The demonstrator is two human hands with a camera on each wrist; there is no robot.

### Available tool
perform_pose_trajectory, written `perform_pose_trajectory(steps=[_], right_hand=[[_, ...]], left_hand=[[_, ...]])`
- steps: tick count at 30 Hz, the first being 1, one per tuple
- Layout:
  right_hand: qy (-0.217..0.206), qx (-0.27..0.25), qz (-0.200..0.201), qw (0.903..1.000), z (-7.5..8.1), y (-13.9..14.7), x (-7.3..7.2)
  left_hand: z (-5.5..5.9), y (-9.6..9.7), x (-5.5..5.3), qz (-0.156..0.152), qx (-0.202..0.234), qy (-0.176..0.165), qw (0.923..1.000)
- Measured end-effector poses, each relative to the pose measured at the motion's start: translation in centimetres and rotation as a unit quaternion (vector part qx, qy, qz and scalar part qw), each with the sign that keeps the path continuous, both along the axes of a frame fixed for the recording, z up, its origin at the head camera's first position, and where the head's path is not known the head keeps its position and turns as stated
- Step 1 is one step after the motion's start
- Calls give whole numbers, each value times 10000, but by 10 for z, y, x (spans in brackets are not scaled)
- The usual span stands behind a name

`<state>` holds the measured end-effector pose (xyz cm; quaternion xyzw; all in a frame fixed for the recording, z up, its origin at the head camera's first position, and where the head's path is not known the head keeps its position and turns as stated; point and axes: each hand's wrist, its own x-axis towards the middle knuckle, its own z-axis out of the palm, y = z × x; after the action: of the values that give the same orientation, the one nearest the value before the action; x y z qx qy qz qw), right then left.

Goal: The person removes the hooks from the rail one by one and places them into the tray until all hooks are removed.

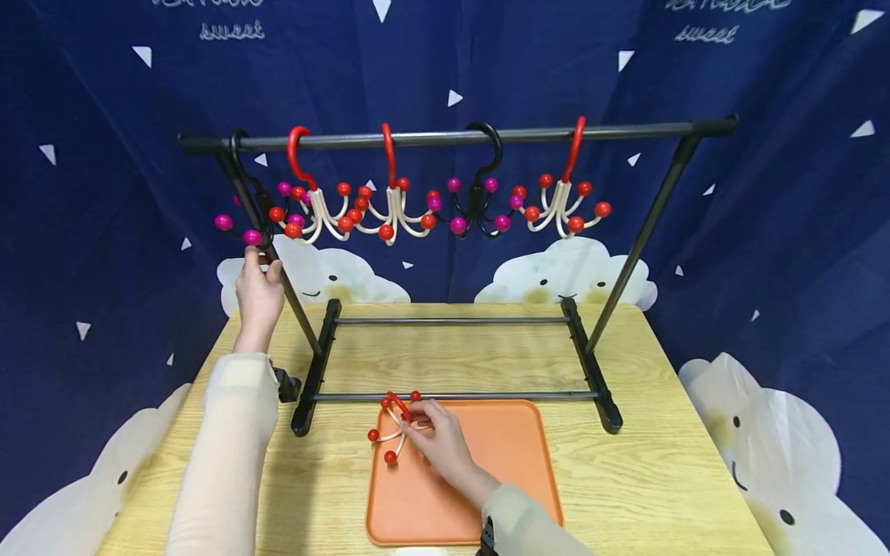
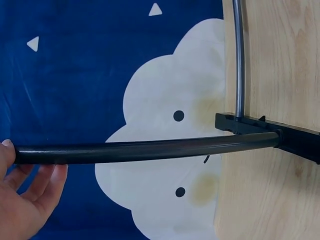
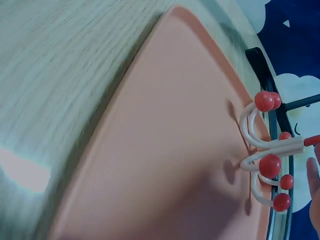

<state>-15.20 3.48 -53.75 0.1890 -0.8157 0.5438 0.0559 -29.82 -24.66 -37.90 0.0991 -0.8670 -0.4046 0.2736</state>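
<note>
My left hand (image 1: 260,300) grips the left black post (image 2: 150,152) of a metal rack, fingers and thumb on opposite sides of it in the left wrist view. Just above those fingers hangs a black claw-shaped hanger with magenta balls (image 1: 253,238). Down at the orange tray (image 1: 494,479), my right hand (image 1: 445,450) pinches a cream claw-shaped hanger (image 3: 285,146) near its red hook. Red balls tip its curved arms, which spread over the tray's far left corner. In the right wrist view, only part of the right hand shows, at the right edge.
From the rack's top bar (image 1: 431,139) hang several claw hangers, some cream with red hooks (image 1: 294,154), others black with magenta balls. The rack's black feet (image 1: 591,367) stand on the wooden table (image 1: 647,463), behind the tray. A blue curtain (image 1: 431,69) with clouds closes off the back.
</note>
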Motion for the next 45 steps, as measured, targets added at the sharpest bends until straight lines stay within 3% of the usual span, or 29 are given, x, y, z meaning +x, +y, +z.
perform_pose_trajectory(steps=[4,6,12,22,27,36,41,45], right_hand=[[-460,52,530,9975,16,14,-7],[-386,204,561,9975,27,24,-16],[882,914,210,9917,67,55,-43],[2435,1790,34,9532,125,91,-68],[3083,1904,-267,9317,161,107,-78],[4022,1383,-1252,8963,234,134,-93],[4139,1115,-1853,8843,264,147,-104],[3809,908,-2460,8866,279,154,-114]], left_hand=[[0,1,0,10,13,49,10000],[-1,1,0,28,33,54,10000],[-1,1,1,72,164,113,9998],[-2,2,3,65,338,180,9992],[-3,2,1,40,316,225,9992],[-5,3,1,86,248,172,9995],[-5,4,2,113,217,130,9996],[-5,4,1,114,190,125,9997]])
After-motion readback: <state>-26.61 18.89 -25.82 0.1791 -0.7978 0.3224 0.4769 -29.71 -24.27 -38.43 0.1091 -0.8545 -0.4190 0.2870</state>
